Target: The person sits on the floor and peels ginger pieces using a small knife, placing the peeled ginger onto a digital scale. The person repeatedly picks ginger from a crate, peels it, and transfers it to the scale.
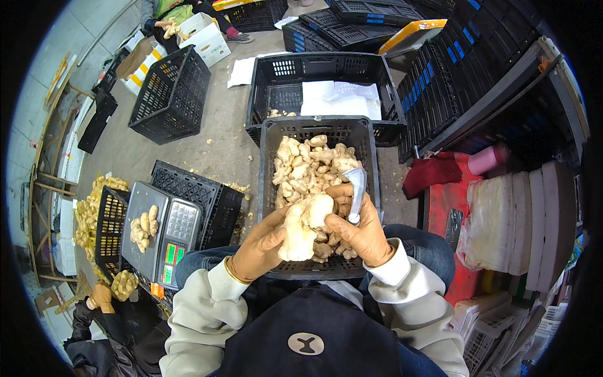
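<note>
My left hand (261, 245), in a tan glove, holds a large piece of ginger root (301, 226) from its left side. My right hand (360, 226), gloved too, touches the same piece with its thumb and also holds a small curved metal blade (357, 188) that points up and away from me. Both hands are over a black plastic crate (264, 165) between my knees, which holds a heap of ginger roots (306, 165). To the left, a few ginger pieces (145, 228) lie on the plate of a digital scale (165, 273).
Beyond the crate stands a larger black crate (325, 59) with white paper (341, 99). Stacked black crates (424, 94) rise at the right, near foam sheets (509, 221) on a red surface. Another person's gloved hand (101, 297) holds ginger at lower left; another person sits at upper left.
</note>
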Available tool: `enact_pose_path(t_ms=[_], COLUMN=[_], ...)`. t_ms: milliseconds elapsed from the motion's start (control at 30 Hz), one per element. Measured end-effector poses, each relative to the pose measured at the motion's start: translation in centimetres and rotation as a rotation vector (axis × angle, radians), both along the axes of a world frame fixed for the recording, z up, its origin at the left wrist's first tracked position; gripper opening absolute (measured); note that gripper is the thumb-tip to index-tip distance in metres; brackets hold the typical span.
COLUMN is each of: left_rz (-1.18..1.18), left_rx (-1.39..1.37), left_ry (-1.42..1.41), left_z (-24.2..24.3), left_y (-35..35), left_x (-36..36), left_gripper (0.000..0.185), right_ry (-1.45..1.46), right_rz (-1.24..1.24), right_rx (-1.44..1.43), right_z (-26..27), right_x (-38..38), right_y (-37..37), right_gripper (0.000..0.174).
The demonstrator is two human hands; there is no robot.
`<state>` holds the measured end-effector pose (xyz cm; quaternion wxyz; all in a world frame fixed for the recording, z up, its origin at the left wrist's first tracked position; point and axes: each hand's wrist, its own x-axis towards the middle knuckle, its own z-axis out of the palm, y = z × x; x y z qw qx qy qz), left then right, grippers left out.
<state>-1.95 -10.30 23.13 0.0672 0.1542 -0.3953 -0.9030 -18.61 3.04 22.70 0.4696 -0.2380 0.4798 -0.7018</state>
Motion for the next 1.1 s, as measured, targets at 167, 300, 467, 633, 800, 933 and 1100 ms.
enact_pose_path(t_ms=[167,300,467,633,800,933,1100], left_rz=[-0.043,-0.056,-0.016,0.132,0.124,0.111,0.079], left_rx=[-0.009,-0.002,-0.299,-0.807,-0.890,-0.864,-0.585], left_ry=[0.001,0.014,0.036,-0.028,-0.111,-0.123,-0.055], left_z=[0.4,0.1,-1.0,-1.7,-1.4,-1.4,-1.9], left_y=[0.2,0.1,0.4,0.7,0.1,0.4,0.3], left_x=[-0.3,-0.7,-0.4,0.4,0.6,0.6,0.5], left_gripper=[0.072,0.073,0.071,0.071,0.063,0.061,0.076], right_ry=[0.065,0.076,0.153,0.285,0.233,0.250,0.256], right_rz=[0.082,0.193,0.224,0.207,0.235,0.185,0.083], right_rx=[-0.032,-0.027,-0.041,-0.056,-0.059,-0.025,0.031], right_z=[-0.1,0.3,0.7,0.4,-0.1,-0.5,-0.7], right_x=[0.2,0.2,0.3,0.4,1.4,1.7,1.5], right_y=[0.1,0.3,0.1,-0.2,-0.1,-0.1,-0.1], right_gripper=[0.060,0.060,0.062,0.057,0.052,0.055,0.057])
